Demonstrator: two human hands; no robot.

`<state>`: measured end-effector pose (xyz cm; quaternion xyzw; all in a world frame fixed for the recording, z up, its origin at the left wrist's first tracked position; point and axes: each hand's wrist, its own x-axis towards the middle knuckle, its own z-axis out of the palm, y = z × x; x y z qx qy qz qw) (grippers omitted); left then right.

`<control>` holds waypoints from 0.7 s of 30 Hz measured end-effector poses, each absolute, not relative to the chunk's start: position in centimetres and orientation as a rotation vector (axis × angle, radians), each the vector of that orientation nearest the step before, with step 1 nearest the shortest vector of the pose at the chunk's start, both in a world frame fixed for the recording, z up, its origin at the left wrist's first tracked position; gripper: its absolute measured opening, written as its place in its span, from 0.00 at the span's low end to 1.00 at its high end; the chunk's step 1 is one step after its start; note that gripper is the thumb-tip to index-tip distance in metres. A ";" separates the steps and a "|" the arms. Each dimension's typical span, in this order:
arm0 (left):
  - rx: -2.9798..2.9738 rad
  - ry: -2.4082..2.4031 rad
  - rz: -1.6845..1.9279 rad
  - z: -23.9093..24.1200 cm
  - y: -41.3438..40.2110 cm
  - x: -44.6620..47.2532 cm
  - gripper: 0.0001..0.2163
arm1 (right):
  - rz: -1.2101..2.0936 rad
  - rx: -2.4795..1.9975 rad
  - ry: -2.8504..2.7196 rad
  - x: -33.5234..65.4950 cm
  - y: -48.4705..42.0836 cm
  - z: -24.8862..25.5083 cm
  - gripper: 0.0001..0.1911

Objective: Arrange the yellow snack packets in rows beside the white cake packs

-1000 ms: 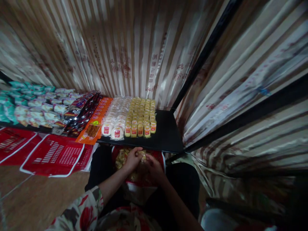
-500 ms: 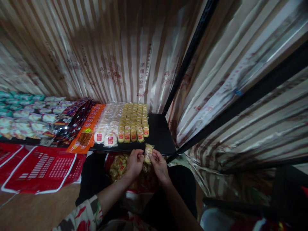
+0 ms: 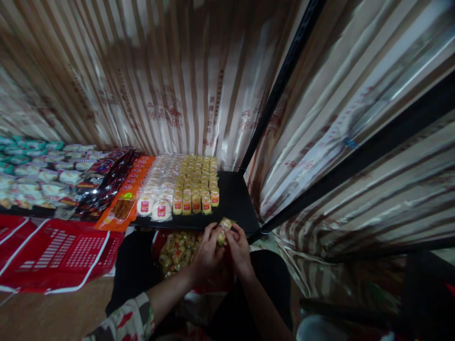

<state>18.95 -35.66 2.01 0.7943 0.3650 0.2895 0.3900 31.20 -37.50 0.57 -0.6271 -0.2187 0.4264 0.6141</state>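
Note:
Between my left hand (image 3: 209, 246) and my right hand (image 3: 239, 244) is a small clear-wrapped yellow snack pack (image 3: 224, 229), pinched by the fingers of both. The hands are just in front of the shelf's edge, above a red basket (image 3: 155, 244) between my knees. Inside the basket lie many similar wrapped yellow snacks (image 3: 177, 251); my left forearm and hand hide part of them. On the black shelf (image 3: 232, 196) beyond, rows of yellow snack packs (image 3: 196, 184) stand with red labels facing me.
Left of the yellow rows are white round packs (image 3: 161, 209), an orange bag (image 3: 122, 207), dark shiny bags (image 3: 97, 182) and white and green packs (image 3: 53, 176). A red basket (image 3: 60, 251) sits at lower left. A black post (image 3: 273, 94) rises at the shelf's right corner.
My left hand has moved right and closed on the wrapped snack pack, which is now tilted and lower against the shelf edge. The view has shifted slightly.

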 end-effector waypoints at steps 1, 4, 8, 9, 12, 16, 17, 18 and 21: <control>2.026 0.931 0.757 2.0 -35.5 18.9 0.22 | 1.002 -1.436 -0.501 31.1 -37.5 0.8 0.34; 2.049 0.961 0.825 2.5 -34.9 18.7 0.18 | 1.059 -1.433 -0.550 31.2 -37.5 1.4 0.35; 2.018 1.036 0.868 3.6 -33.6 18.5 0.14 | 0.878 -1.648 -0.789 32.0 -37.6 1.8 0.29; 2.007 1.053 0.866 3.9 -33.2 18.5 0.13 | 0.750 -1.706 -0.895 32.2 -37.7 1.8 0.26; 2.006 1.082 0.837 4.7 -32.1 18.4 0.11 | 0.341 -1.754 -1.235 32.7 -38.0 1.8 0.22; 2.039 1.041 0.740 5.6 -31.0 18.6 0.08 | 0.210 -1.680 -1.586 33.0 -38.1 1.8 0.22; 2.048 1.028 0.712 5.8 -30.8 18.7 0.08 | 0.220 -1.670 -1.622 33.0 -38.0 1.8 0.22; 2.057 1.021 0.686 5.9 -30.6 18.9 0.07 | 0.223 -1.671 -1.632 33.1 -37.8 1.8 0.21; 2.054 1.024 0.650 6.0 -29.9 19.5 0.06 | 0.203 -1.694 -1.603 33.6 -36.9 1.8 0.19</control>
